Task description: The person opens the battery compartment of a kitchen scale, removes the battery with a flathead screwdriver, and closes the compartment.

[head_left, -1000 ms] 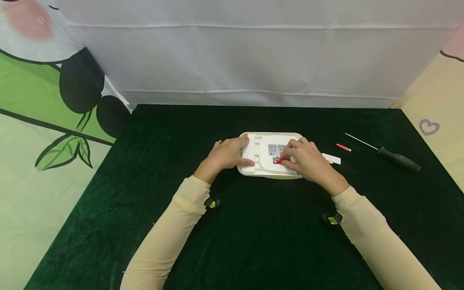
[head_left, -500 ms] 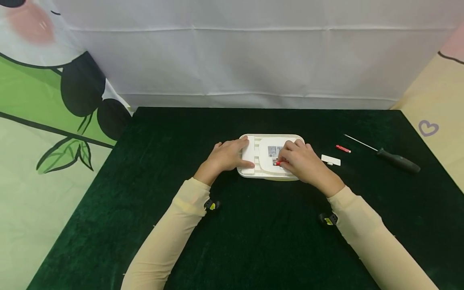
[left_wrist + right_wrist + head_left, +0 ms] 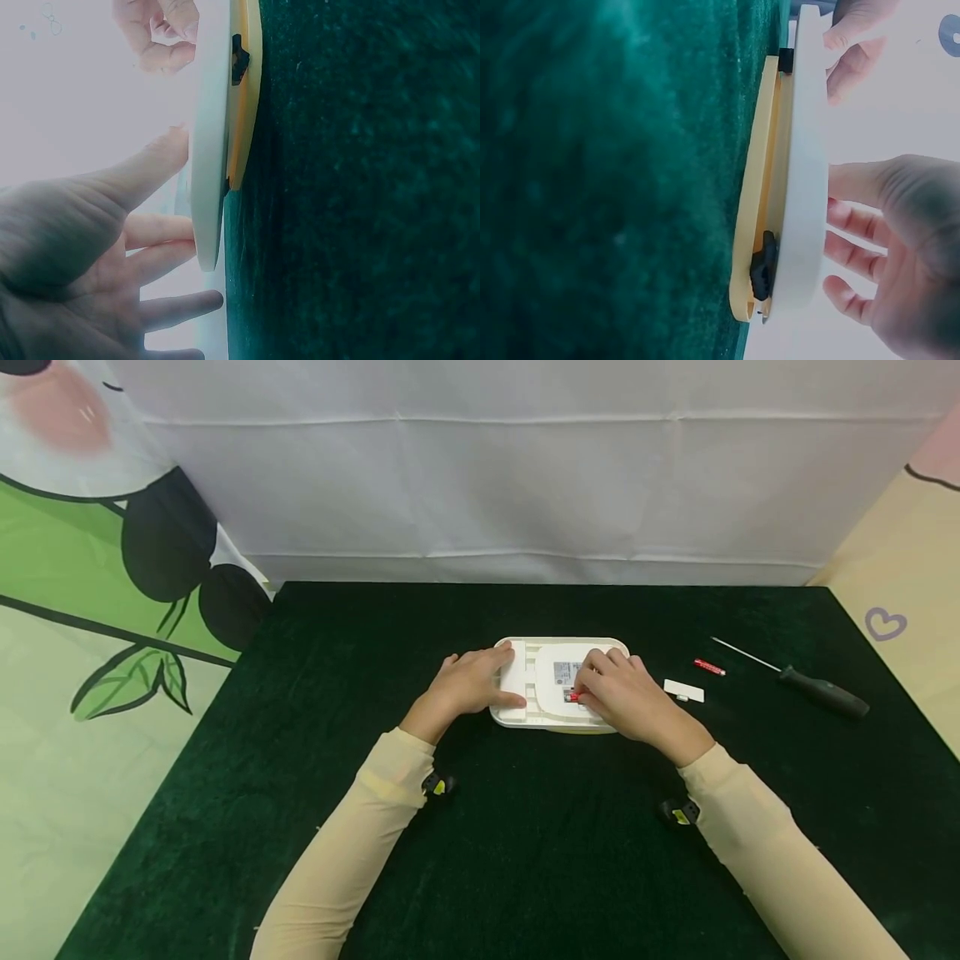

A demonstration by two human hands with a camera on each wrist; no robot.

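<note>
A white, rounded, flat device lies on the dark green cloth, with a printed label and a small battery compartment facing up. A yellow part shows beneath it in the wrist views. My left hand rests on its left end, thumb and fingers spread and fairly straight. At the compartment, the bent fingers and thumb of my right hand pinch a red battery, whose left end shows; my fingers hide the rest. In the right wrist view, my right hand's fingertips meet the device's upper face.
Right of the device lie a small white cover, a second red battery and a screwdriver with a dark handle. The green-covered table ends at a white cloth backdrop.
My right hand has shifted slightly left over the compartment, uncovering more of the white cover. The left hand stays in place on the device. The last half second shows almost no movement.
</note>
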